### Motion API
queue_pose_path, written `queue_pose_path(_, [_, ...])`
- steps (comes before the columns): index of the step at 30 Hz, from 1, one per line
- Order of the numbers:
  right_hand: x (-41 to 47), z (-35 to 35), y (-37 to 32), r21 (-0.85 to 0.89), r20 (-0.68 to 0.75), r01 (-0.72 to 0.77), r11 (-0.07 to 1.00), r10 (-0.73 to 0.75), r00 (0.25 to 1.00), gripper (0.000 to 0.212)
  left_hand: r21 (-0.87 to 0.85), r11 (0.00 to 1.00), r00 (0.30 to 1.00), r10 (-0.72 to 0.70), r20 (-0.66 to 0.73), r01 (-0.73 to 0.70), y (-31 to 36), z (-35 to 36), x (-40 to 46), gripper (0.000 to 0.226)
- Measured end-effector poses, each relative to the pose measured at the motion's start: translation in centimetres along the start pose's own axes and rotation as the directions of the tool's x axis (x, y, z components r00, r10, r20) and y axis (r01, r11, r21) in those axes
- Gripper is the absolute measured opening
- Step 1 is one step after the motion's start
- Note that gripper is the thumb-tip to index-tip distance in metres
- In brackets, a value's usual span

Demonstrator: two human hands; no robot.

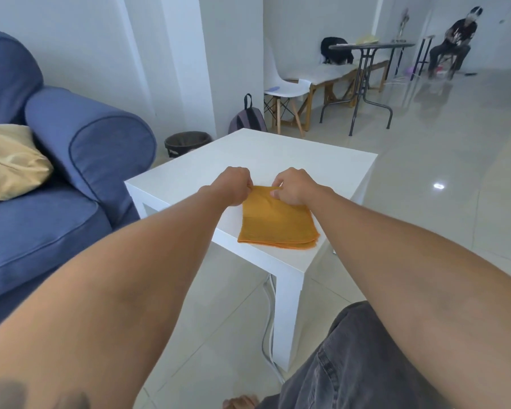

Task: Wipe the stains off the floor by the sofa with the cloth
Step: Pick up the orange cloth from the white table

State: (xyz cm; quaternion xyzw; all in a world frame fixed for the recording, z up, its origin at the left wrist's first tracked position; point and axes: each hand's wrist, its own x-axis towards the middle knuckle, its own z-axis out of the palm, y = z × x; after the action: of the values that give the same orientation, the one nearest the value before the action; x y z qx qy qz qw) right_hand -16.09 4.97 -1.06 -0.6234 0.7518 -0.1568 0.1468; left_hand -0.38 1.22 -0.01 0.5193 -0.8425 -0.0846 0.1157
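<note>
A folded orange cloth (278,222) lies flat on the near part of a white side table (292,157). My left hand (233,185) pinches the cloth's far left corner. My right hand (292,187) pinches its far right corner. Both arms reach forward from the bottom of the view. A blue sofa (56,184) stands to the left of the table, with pale tiled floor (219,305) between them and under the table. I cannot make out any stains on the floor.
A yellow cushion (9,163) rests on the sofa. A dark bin (186,143) and a backpack (248,119) stand behind the table. A white cable (269,335) runs down by the table leg. Farther right are a chair, tables and a seated person (452,45).
</note>
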Motion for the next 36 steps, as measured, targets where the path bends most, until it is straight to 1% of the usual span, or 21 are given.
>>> queue_pose_path(2, [-0.5, -0.6, -1.7, -0.003, -0.033, 0.039, 0.999, -0.039, 0.999, 0.031, -0.001, 1.000, 1.000, -0.009, -0.024, 0.009, -0.5, -1.7, -1.3, 0.024])
queue_pose_path(5, [-1.3, -1.6, -5.0, 0.016, -0.078, 0.096, 0.995, -0.095, 0.992, 0.028, 0.017, 0.999, 0.996, -0.041, -0.077, 0.042, -1.9, -4.4, -3.4, 0.025])
queue_pose_path(9, [-2.7, -1.8, -10.6, 0.018, -0.102, 0.206, 0.978, -0.203, 0.974, 0.023, 0.056, 0.993, 0.986, -0.094, -0.138, 0.102, -4.9, -8.7, -7.1, 0.025])
queue_pose_path(12, [-3.9, -0.8, -15.7, 0.006, -0.077, 0.315, 0.949, -0.313, 0.947, 0.025, 0.081, 0.983, 0.969, -0.147, -0.196, 0.166, -8.6, -11.7, -10.4, 0.020])
queue_pose_path(14, [-5.1, 0.4, -19.4, 0.003, -0.051, 0.396, 0.918, -0.396, 0.917, 0.025, 0.101, 0.967, 0.952, -0.206, -0.225, 0.233, -11.2, -13.4, -13.3, 0.017])
queue_pose_path(16, [-6.3, 2.0, -23.3, 0.011, -0.022, 0.469, 0.883, -0.469, 0.883, 0.024, 0.104, 0.945, 0.927, -0.278, -0.251, 0.311, -13.8, -14.9, -16.6, 0.020])
queue_pose_path(20, [-9.2, 6.5, -31.4, 0.067, 0.060, 0.604, 0.794, -0.607, 0.792, 0.026, 0.059, 0.876, 0.849, -0.446, -0.283, 0.480, -19.7, -17.0, -24.5, 0.025])
queue_pose_path(24, [-13.4, 12.2, -39.1, 0.150, 0.176, 0.691, 0.707, -0.707, 0.685, 0.028, 0.030, 0.775, 0.746, -0.595, -0.299, 0.631, -25.4, -17.6, -33.4, 0.023])
queue_pose_path(28, [-18.0, 18.6, -45.0, 0.193, 0.287, 0.752, 0.631, -0.769, 0.571, 0.021, 0.024, 0.658, 0.640, -0.723, -0.260, 0.753, -29.9, -16.4, -41.6, 0.011])
queue_pose_path(31, [-21.5, 24.0, -48.3, 0.219, 0.384, 0.772, 0.596, -0.780, 0.493, 0.009, -0.006, 0.565, 0.552, -0.808, -0.206, 0.825, -33.6, -14.2, -47.2, 0.018])
queue_pose_path(34, [-23.9, 28.9, -49.3, 0.225, 0.452, 0.764, 0.605, -0.759, 0.468, 0.011, -0.069, 0.476, 0.463, -0.875, -0.144, 0.877, -36.6, -11.0, -50.9, 0.017])
queue_pose_path(36, [-24.8, 33.3, -49.9, 0.224, 0.508, 0.757, 0.614, -0.737, 0.447, 0.010, -0.091, 0.428, 0.422, -0.903, -0.080, 0.899, -39.3, -8.1, -52.8, 0.018])
